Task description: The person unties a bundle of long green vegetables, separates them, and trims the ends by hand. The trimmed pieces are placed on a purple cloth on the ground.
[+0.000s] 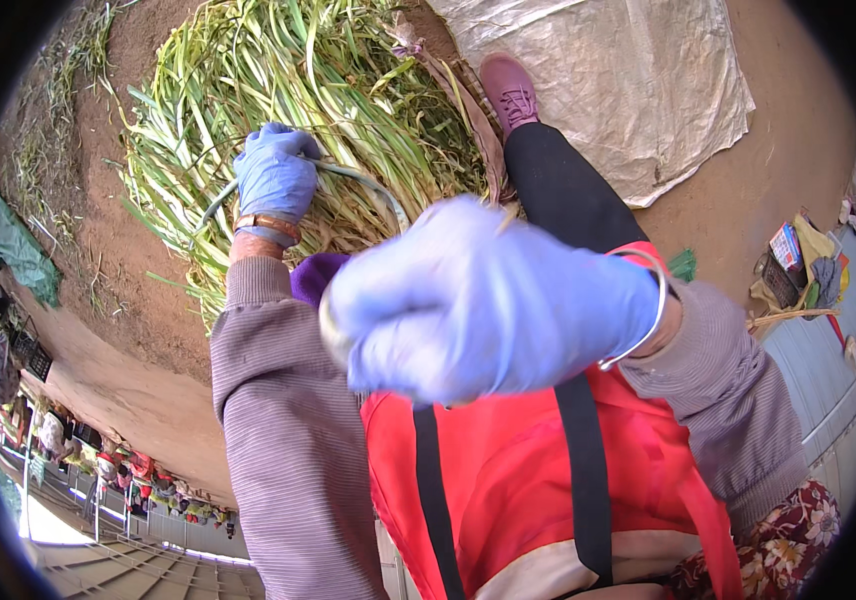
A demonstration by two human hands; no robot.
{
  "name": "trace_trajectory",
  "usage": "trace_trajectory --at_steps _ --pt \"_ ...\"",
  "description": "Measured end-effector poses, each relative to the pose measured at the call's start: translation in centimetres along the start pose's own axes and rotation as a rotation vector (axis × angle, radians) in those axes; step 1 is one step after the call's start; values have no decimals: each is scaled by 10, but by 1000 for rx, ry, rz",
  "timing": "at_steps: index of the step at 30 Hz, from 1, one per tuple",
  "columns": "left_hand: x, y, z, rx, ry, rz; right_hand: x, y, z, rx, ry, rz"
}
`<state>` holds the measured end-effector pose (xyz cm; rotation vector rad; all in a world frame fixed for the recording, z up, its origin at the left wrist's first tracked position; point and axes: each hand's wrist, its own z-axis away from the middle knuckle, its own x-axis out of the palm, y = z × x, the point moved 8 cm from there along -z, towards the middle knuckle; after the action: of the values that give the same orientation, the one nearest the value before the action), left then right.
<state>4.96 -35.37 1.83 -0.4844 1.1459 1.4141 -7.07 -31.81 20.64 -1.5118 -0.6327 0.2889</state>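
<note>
A large heap of long green leafy stalks with pale stems (323, 112) lies on the ground before me. My left hand (276, 172), in a blue disposable glove, grips a grey-green cord (368, 180) that curves over the stalks on both sides of it. My right hand (488, 307), in the same kind of glove, is a blurred fist close to the camera, above my lap. A pale rounded thing (330, 330) shows at the finger side of that fist; most of it is hidden, and I cannot tell what it is.
A pale woven sheet (623, 90) covers the ground at the upper right, beside my pink shoe (510, 86). Dark cloth (473, 120) edges the heap. Loose leaves (45, 135) litter the soil. Right stands a basket of mixed items (784, 277); several people (135, 469) are far left.
</note>
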Motion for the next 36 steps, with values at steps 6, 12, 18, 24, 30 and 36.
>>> trace_trajectory --at_steps 6,12,18,24,30,36 --pt "-25 26 47 212 53 -191 -96 14 29 475 722 -452" --pt "-98 -54 165 -450 721 930 -65 5 5 445 359 36" --pt "-105 -147 334 -716 1190 1278 43 22 -10 190 -117 877" --pt "-58 -269 541 -987 1552 1592 107 25 -15 -55 -126 635" --pt "-11 -289 662 -1291 1699 1652 160 72 30 287 -446 868" --pt "9 -274 691 -1201 1592 1699 167 119 51 348 -530 1144"
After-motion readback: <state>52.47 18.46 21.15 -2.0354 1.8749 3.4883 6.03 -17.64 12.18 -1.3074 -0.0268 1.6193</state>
